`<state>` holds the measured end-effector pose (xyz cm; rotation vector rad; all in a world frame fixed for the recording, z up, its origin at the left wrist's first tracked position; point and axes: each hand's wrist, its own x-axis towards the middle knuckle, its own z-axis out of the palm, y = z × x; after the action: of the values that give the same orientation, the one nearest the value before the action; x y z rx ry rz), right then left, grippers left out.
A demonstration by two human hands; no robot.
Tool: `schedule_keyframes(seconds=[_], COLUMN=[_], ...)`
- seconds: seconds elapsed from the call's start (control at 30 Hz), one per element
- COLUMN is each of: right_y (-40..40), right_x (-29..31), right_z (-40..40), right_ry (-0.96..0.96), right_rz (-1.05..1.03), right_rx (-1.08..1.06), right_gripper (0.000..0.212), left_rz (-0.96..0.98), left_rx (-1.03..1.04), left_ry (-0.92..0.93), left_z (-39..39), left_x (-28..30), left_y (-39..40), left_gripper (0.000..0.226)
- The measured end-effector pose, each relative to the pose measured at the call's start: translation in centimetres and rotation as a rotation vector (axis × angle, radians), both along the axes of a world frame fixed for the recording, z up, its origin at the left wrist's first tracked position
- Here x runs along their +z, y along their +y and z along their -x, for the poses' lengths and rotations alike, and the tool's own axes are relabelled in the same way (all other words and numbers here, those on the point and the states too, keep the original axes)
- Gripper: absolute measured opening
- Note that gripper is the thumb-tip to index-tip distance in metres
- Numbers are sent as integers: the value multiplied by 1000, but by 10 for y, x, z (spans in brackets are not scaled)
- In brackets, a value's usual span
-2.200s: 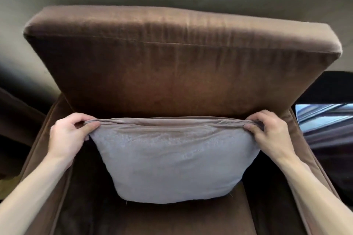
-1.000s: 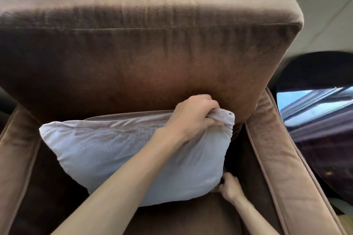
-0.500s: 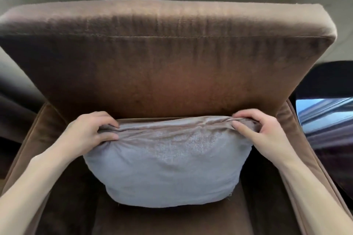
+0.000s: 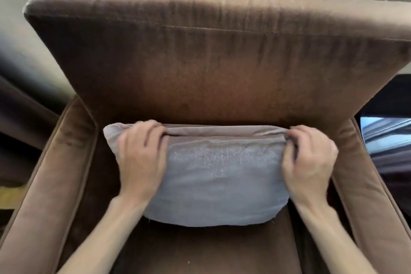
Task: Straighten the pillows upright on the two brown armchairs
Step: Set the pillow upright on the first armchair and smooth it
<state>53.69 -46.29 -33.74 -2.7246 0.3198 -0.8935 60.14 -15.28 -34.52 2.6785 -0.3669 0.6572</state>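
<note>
Writing: we can read none on the fabric.
Pillow (image 4: 222, 176): grey, upright on the seat of the brown armchair (image 4: 211, 69), its top edge touching the backrest.
Left hand (image 4: 142, 162): fingers curled, pinching the top edge near the left corner — blurred.
Right hand (image 4: 309, 162): fingers pinching the top right corner.
Room: gaps on both sides between pillow and armrests (image 4: 51, 173).
Around: glossy dark surface (image 4: 387, 140) just right of the chair.
</note>
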Motion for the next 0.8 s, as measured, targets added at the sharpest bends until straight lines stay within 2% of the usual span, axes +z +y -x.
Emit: schedule_keyframes(seconds=[0.13,0.2,0.37,0.63,0.8], right_y=[92,115,76,8,-10], right_x=[-30,-53,-77,-71,-73], right_z=[14,14,1,8,18], right_ry=[54,136,279,316,268], right_rz=[156,179,365,355,374], right_rx=[274,353,283,183,143], right_gripper=[30,44,58,63,62], left_rz=[-103,-150,-366,-412,-397], left_rx=[-227,-208,-181,-188,-101], left_ry=[-7,60,43,6,-31], left_z=[45,46,16,-5,-4], left_x=[-27,-42,-71,-74,-71], left_y=[-53,-60,-9,18,39], left_gripper=[43,48,52,53,53])
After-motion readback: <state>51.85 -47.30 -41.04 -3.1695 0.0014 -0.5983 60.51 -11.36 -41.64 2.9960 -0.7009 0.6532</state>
